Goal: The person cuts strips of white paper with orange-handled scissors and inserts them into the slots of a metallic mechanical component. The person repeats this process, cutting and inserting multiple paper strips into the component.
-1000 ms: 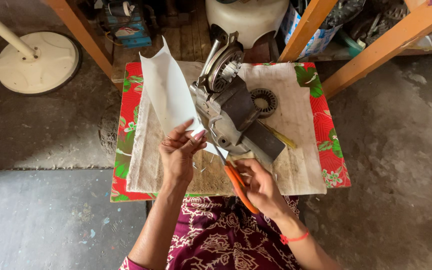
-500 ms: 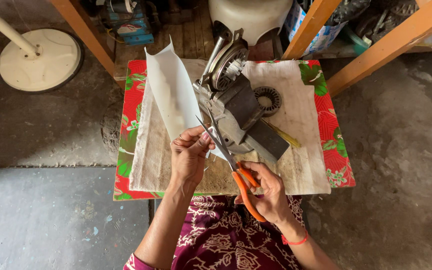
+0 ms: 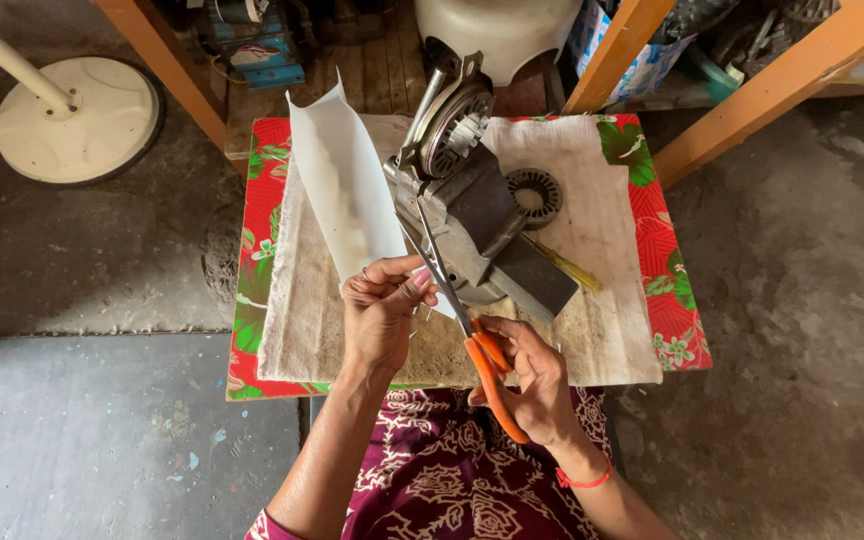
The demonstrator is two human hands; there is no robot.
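Over one small table [image 3: 282,350]: left hand [image 3: 380,315] pinches one white paper sheet [image 3: 347,190]; right hand [image 3: 532,380] grasps one orange-handled scissors [image 3: 467,325].

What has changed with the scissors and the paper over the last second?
The orange-handled scissors in the right hand have advanced up along the right edge of the white paper sheet, blades now further past the left hand. The left hand keeps its grip on the sheet's lower end. The motor assembly, ring part and cloth-covered table stayed as they were.
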